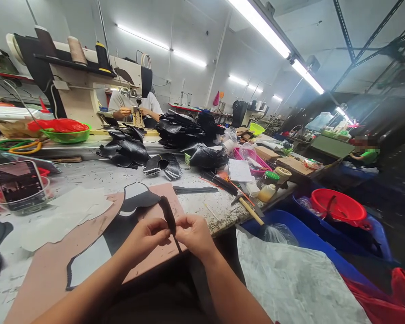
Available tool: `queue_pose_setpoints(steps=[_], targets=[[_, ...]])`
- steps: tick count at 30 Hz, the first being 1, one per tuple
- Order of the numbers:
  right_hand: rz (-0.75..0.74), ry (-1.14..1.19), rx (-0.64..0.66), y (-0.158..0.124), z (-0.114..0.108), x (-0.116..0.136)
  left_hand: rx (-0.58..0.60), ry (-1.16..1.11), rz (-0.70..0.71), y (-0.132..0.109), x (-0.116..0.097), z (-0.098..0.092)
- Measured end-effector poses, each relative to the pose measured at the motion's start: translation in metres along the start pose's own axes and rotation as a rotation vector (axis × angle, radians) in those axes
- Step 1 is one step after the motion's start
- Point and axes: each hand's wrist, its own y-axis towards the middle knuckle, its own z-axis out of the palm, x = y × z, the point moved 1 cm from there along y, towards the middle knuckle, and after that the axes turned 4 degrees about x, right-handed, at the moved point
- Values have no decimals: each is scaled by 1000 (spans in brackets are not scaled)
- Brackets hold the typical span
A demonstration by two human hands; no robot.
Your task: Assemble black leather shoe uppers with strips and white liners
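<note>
Busy workshop bench (205, 204), scuffed and speckled white, with strip lights overhead. Right at the near edge the left hand (148, 236) and right hand (195, 234) sit close together, both pinched shut on a narrow black strip (168, 215) that sticks up tilted between the fingertips. Just under them is a pinkish board (54, 265) with a curved black cutout (138, 198) lying on it. Over to the left, a phone (18, 182) is propped in a clear tub. Off to the right a hammer (248, 209) lies near the bench edge, with a blue bin (307, 234) and a red bowl (339, 207) beyond. Farther back are heaps of black leather pieces (128, 148), a sewing machine (84, 85), and another person (135, 105) behind it.
</note>
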Motion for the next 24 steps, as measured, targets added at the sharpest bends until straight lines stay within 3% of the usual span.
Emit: queue_pose_setpoints(steps=[4, 6, 8, 11, 16, 24], targets=[[99, 279, 164, 3, -3, -6, 14, -95, 5, 0, 10, -2], [120, 431, 134, 6, -2, -11, 0, -149, 49, 0, 17, -3], [134, 539, 25, 7, 0, -15, -52, -239, 67, 1, 24, -3], [76, 435, -99, 5, 4, -12, -91, -379, 50, 2, 29, 1], [-57, 190, -100, -7, 9, -6, -196, -380, 80, 1, 27, 12], [-6, 359, -26, -10, 16, -30, -160, -545, 68, -4, 27, 11]])
